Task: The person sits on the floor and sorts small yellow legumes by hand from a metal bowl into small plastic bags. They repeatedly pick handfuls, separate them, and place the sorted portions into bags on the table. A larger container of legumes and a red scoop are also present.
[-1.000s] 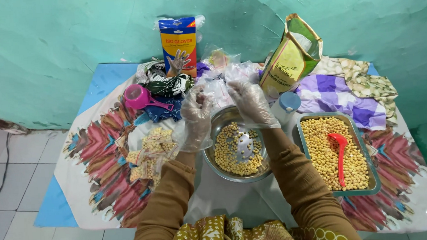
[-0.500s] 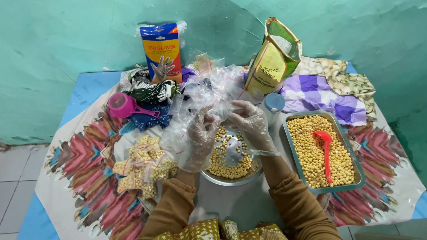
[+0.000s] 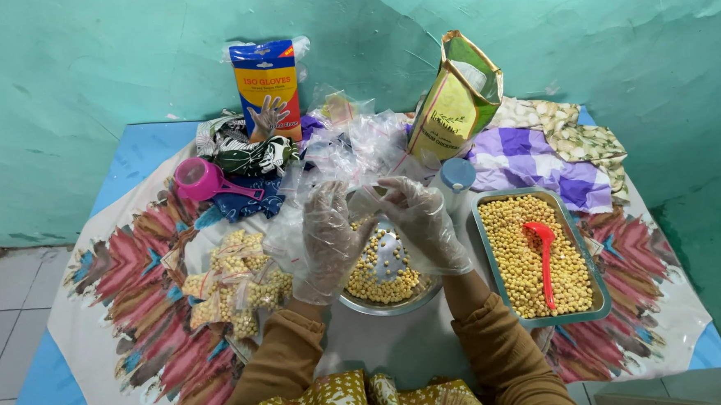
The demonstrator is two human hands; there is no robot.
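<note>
Fingers (image 3: 376,195) pinch a clear, seemingly empty bag (image 3: 366,200) above bowl (image 3: 390,304).

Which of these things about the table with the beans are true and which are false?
1. A red spoon lies in the tray of beans. True.
2. Both hands wear clear plastic gloves, left hand and right hand. True.
3. The pink scoop sits inside the round bowl. False: it lies on the cloth, left of the hands.
4. Small filled bags lie left of the bowl. True.
5. The green and yellow bag lies flat. False: it stands upright by the wall.
</note>
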